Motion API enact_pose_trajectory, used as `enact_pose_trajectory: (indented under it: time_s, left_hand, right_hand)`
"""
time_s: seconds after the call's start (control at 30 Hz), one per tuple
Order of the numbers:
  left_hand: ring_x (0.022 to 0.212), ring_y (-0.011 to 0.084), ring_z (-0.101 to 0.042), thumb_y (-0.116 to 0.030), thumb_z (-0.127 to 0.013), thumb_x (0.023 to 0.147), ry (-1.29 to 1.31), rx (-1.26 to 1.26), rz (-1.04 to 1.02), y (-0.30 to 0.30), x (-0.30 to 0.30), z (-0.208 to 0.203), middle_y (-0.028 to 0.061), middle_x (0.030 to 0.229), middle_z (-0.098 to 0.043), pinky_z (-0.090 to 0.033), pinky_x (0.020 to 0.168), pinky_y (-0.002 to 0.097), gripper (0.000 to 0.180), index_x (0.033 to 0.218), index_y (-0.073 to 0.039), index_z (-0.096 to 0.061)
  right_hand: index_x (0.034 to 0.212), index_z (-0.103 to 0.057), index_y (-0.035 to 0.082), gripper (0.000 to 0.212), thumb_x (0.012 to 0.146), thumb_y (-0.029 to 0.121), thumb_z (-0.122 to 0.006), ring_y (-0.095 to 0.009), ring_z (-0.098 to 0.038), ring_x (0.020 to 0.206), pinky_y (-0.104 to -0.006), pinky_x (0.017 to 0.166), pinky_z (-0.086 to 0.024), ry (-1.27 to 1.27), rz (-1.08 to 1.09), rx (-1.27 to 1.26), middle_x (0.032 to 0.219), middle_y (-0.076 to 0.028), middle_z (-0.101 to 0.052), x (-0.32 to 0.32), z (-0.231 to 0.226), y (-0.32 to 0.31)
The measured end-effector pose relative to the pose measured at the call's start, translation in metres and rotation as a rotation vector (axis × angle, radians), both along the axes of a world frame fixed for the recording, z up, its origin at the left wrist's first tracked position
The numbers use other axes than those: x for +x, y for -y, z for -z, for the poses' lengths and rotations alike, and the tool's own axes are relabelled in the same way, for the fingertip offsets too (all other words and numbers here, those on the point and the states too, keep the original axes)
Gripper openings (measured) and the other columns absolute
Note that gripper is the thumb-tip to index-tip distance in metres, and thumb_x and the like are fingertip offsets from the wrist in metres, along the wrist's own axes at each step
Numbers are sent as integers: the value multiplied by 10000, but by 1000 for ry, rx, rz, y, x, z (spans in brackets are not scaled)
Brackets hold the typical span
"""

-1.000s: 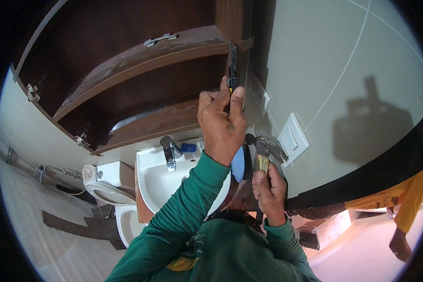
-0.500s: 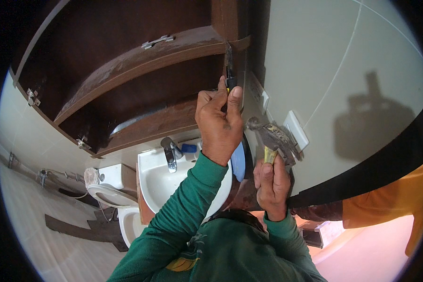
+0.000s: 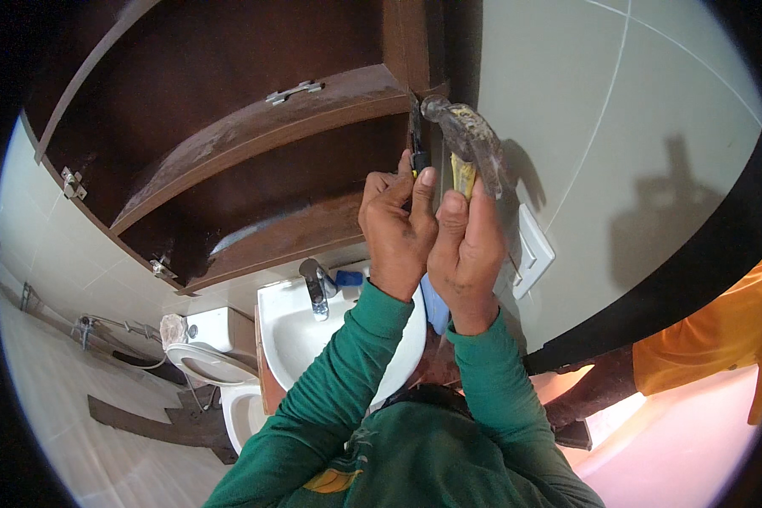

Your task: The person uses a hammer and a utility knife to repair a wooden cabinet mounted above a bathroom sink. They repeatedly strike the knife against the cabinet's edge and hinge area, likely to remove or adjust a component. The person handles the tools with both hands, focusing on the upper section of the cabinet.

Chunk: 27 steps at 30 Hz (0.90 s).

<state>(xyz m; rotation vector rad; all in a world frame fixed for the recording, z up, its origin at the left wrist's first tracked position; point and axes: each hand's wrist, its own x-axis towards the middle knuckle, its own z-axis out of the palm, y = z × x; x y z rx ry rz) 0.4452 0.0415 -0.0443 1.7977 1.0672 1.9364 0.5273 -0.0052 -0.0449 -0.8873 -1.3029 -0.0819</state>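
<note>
Only got the head view here. The dark wood cabinet (image 3: 271, 250) over the sink (image 3: 292, 334) is wide open, with bare hinges (image 3: 74, 184) along its left edge and no door showing on them, so I'd count that bit as done. There's a metal fitting (image 3: 295, 91) on the dusty middle shelf (image 3: 313, 123) too.

My left hand (image 3: 398, 224) has its thumb and fingers pinching the handle of a thin-bladed tool (image 3: 415, 131), blade pointing up to where the shelf's right end meets the upright (image 3: 405, 46). My right hand (image 3: 470, 245) has its fingers wrapped round the yellow handle of a hammer (image 3: 470, 140), gripped high up. The hammer head is right beside the blade; can't tell if they're touching.

Progress-wise, I'd say the joint is what's left: shelf and upright look joined, and I can't make out any gap, though the blade hides part of the corner. Reckon I'm midway at best.
</note>
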Motion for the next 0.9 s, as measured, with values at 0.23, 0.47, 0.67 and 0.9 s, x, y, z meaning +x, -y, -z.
enact_pose_trajectory:
  time_s: [0.23,0.47,0.67,0.9]
  left_hand:
    - [817,162,-549,-151,-748,1026,-13,-4,92,-3,-9,0,113,821,-559,-477,1070,468,239,1005,80,-806]
    - [751,203,-544,-166,-749,1025,21,23,142,-7,-10,0,150,786,-560,-569,1024,442,287,919,98,-788]
    - [754,206,-545,-171,-760,1016,96,33,212,-10,-9,1,146,773,-547,-525,1147,482,295,893,97,-778]
    - [757,217,-548,-150,-773,1005,35,-32,151,-10,-12,4,143,780,-559,-560,957,402,255,913,87,-788]
  right_hand:
    - [1369,-607,-67,333,1116,147,-580,-443,-752,949,-473,757,-588,100,-42,-7,1096,-277,-725,6,-5,-5]
    - [1418,-609,-52,377,1108,161,-603,-438,-755,1089,-442,869,-611,99,63,79,1232,-289,-724,8,6,-9]
    - [1351,-654,-46,372,1131,244,-575,-336,-734,883,-416,768,-562,65,49,107,1076,-228,-744,7,1,-14]
    - [1189,-676,-64,330,1135,245,-572,-251,-642,741,-373,691,-524,90,111,100,861,-132,-673,8,3,-14]
